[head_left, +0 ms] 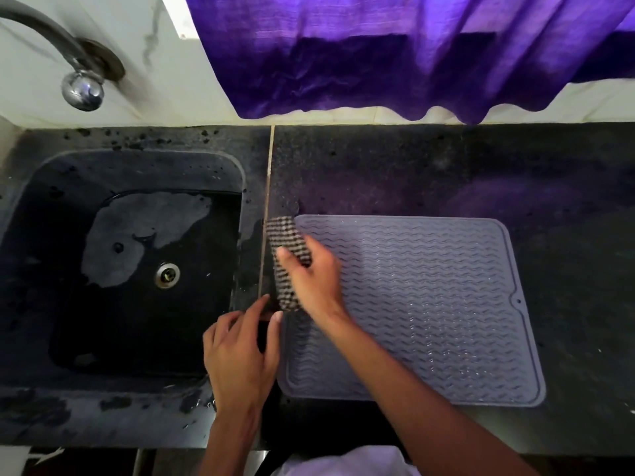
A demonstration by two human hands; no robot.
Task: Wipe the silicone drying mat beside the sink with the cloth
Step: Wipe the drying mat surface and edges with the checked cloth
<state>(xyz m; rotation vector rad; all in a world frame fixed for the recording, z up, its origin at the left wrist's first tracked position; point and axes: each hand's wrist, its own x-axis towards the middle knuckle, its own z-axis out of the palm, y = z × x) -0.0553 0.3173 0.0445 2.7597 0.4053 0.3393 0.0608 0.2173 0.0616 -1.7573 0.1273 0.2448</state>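
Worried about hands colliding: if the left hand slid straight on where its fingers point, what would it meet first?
Probably the checked cloth held by the right hand; its near end lies just past the left hand's fingertips.

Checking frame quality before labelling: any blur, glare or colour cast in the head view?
Head view: dim overall. There is a purple cast from the curtain on the counter. The right hand is slightly blurred on the cloth, while the ridges of the mat are sharp. There is bright glare on the tap knob. The wide-angle lens skews the mat's sides.
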